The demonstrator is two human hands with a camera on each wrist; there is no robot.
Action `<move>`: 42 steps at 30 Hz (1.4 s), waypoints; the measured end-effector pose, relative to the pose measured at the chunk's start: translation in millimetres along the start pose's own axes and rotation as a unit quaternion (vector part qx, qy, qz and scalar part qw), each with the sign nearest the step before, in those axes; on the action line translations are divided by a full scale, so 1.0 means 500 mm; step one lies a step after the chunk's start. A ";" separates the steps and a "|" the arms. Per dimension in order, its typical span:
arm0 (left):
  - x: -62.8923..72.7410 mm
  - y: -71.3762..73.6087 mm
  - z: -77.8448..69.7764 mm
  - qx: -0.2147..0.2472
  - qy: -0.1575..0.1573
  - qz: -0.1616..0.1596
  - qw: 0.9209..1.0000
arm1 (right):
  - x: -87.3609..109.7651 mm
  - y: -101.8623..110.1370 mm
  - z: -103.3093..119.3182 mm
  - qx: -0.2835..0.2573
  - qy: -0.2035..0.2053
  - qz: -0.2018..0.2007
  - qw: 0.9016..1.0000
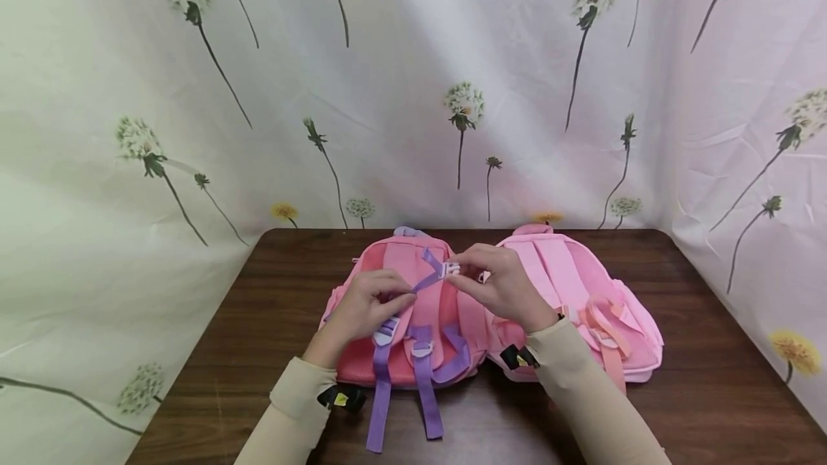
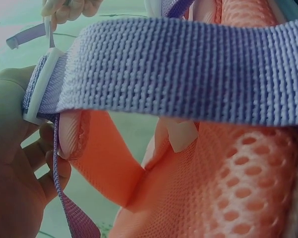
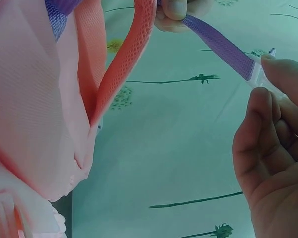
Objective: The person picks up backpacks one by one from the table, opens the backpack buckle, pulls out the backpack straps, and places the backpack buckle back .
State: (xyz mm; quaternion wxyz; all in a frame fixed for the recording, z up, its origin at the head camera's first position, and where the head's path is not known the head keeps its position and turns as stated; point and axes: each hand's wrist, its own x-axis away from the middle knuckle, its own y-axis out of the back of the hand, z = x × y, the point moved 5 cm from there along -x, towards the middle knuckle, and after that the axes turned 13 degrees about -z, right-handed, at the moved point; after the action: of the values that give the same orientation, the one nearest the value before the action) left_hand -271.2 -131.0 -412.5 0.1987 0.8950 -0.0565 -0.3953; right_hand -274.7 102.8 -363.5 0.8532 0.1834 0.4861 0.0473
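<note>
The white buckle (image 1: 447, 270) is up over the coral backpack (image 1: 429, 314), pinched in the right hand (image 1: 499, 277); the left hand (image 1: 371, 301) pinches its purple strap (image 1: 426, 282). A paler pink backpack (image 1: 575, 271) crowds alongside, under the right sleeve (image 1: 575, 372). Bare tabletop (image 1: 258, 314) stretches leftward, its far edge near the flowered cloth (image 1: 388, 92).

The head view is softly lit. Behind the wood-grain table (image 1: 232, 350), a pale diagonal sheen is cast across the dandelion-print curtain (image 1: 400, 106), which is tinted greenish left of the table and pinkish to its right. Soft shadow is thrown onto the table's near part. Both wrist views are dimmer and teal-tinted; in the left, the purple webbing strap (image 2: 179, 69) is crisply rendered.
</note>
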 end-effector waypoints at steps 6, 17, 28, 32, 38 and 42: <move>0.002 -0.001 -0.001 0.005 -0.002 -0.004 1.000 | 0.004 0.000 -0.002 -0.006 -0.002 -0.005 1.000; 0.001 0.002 0.002 -0.005 0.004 -0.004 1.000 | 0.002 0.000 -0.004 -0.015 0.000 -0.006 1.000; 0.002 0.004 -0.003 -0.002 0.006 -0.003 1.000 | 0.003 0.005 -0.010 -0.009 -0.033 -0.017 0.999; 0.006 0.005 -0.001 0.005 -0.005 -0.008 1.000 | 0.000 0.020 -0.010 -0.001 -0.039 -0.026 0.999; 0.008 0.004 0.004 0.013 -0.024 -0.019 0.999 | -0.005 0.024 -0.013 -0.004 -0.043 -0.016 0.999; 0.009 0.002 0.009 0.009 -0.023 -0.014 1.000 | -0.001 0.026 -0.014 0.002 -0.048 -0.017 0.999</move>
State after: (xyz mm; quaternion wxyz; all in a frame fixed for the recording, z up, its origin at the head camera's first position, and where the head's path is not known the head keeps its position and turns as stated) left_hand -271.5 -134.3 -418.1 0.1835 0.8882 -0.0518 -0.4181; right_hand -279.6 116.6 -361.7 0.8760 0.1787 0.4474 0.0234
